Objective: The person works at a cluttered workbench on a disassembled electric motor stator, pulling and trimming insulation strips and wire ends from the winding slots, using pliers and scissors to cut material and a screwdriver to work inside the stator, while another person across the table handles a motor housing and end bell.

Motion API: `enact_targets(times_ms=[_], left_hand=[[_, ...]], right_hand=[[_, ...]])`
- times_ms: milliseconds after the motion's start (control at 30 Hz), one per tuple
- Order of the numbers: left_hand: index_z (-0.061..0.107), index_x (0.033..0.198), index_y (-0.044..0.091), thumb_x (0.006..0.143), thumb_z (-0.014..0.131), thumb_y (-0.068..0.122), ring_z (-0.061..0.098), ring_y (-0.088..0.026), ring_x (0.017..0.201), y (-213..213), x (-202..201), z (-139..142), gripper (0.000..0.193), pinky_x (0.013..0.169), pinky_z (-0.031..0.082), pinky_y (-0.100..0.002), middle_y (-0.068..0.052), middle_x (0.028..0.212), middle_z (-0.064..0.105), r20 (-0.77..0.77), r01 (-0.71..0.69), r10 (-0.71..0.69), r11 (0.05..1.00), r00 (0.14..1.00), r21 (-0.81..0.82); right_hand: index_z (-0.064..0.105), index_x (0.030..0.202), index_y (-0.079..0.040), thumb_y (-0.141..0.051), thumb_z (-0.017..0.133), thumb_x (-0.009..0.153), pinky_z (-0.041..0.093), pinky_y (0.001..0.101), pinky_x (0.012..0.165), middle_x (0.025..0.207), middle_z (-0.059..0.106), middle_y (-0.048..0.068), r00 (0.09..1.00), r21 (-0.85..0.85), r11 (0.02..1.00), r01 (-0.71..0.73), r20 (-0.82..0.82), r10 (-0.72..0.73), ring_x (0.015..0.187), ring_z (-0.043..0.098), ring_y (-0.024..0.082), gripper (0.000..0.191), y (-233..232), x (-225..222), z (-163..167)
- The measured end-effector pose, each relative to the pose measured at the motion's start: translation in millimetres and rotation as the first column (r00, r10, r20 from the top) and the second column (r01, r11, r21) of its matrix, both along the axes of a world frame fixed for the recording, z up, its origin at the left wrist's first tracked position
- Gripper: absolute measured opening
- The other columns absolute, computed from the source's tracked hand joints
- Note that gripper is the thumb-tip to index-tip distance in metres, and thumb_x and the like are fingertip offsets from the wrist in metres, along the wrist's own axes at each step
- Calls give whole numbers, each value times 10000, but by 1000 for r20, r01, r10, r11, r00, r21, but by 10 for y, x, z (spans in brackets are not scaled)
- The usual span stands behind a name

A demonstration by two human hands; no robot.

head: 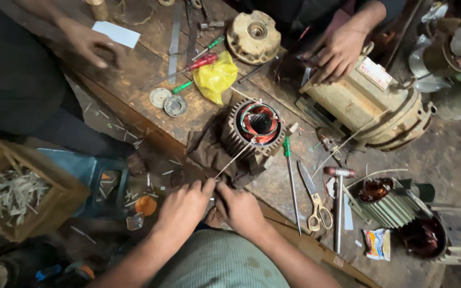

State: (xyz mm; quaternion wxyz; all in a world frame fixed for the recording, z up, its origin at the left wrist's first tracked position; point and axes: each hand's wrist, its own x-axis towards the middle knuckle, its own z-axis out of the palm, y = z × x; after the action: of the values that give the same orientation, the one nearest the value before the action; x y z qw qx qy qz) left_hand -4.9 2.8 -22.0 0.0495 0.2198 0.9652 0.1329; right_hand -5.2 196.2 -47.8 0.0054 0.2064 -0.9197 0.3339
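With the left hand point(183, 207) and right hand point(239, 209) pinched together on a thin wire point(236, 157) running up to the stator winding point(258, 122) just beyond, insulation could be nicked if pulled hard across the finned housing point(234, 133).

bench: worn wooden workbench point(134, 69) | just beyond fingertips: finned motor stator point(254, 130) on dark cloth point(204, 149) | right of fingers: green screwdriver point(292, 181), scissors point(316, 202), hammer point(339, 205) | far: yellow bag point(215, 77)
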Motion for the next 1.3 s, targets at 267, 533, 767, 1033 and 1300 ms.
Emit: enact_targets(times_ms=[267, 533, 767, 1033, 1300], left_hand=[[668, 1190, 122, 974, 559, 124, 728, -325, 679, 37, -223, -188, 242, 594, 591, -434, -221, 990, 754, 710, -479, -67, 693, 701, 539], [647, 1191, 196, 772, 606, 30, 756, -351, 711, -166, -103, 221, 452, 555, 615, -456, -162, 1105, 727, -144, 44, -22, 988, 989, 148], [627, 1146, 158, 827, 599, 51, 753, -340, 709, -112, -89, 333, 337, 552, 612, -448, -135, 979, 713, -61, 36, -35, 999, 998, 20], [625, 1131, 133, 886, 614, 130, 742, -344, 739, -205, -194, 518, 245, 595, 588, -457, -130, 892, 717, -41, 105, -101, 988, 994, 117], [628, 1096, 85, 1023, 505, 366, 802, -277, 823, -734, -1132, 500, 316, 748, 598, -422, -104, 948, 800, 361, -310, 121, 788, 925, 531]], right_hand=[[577, 1068, -113, -248, 646, 989, 526, 499, 558, 726, 706, 165, 930, 93, 926, 366, 8, -368, 657, 691, 405, 171, 371, -185, 399], [601, 1160, -99, -233, 675, 889, 527, 505, 527, 782, 708, 168, 986, 269, 950, 159, -82, -142, 625, 682, 394, 311, -44, -39, 271], [608, 1166, -105, -230, 680, 886, 532, 498, 544, 752, 693, 165, 994, 176, 979, 104, -64, -94, 643, 690, 379, 315, 34, -54, 175], [618, 1117, -81, -193, 698, 889, 538, 489, 612, 797, 688, 166, 999, 35, 999, 40, 0, -40, 719, 683, 400, 266, 36, 42, 332], [693, 1211, -112, -239, 617, 972, 581, 394, 699, 871, 782, 124, 593, -41, 599, 800, 210, -778, 747, 773, 290, 282, 797, 484, -102]])
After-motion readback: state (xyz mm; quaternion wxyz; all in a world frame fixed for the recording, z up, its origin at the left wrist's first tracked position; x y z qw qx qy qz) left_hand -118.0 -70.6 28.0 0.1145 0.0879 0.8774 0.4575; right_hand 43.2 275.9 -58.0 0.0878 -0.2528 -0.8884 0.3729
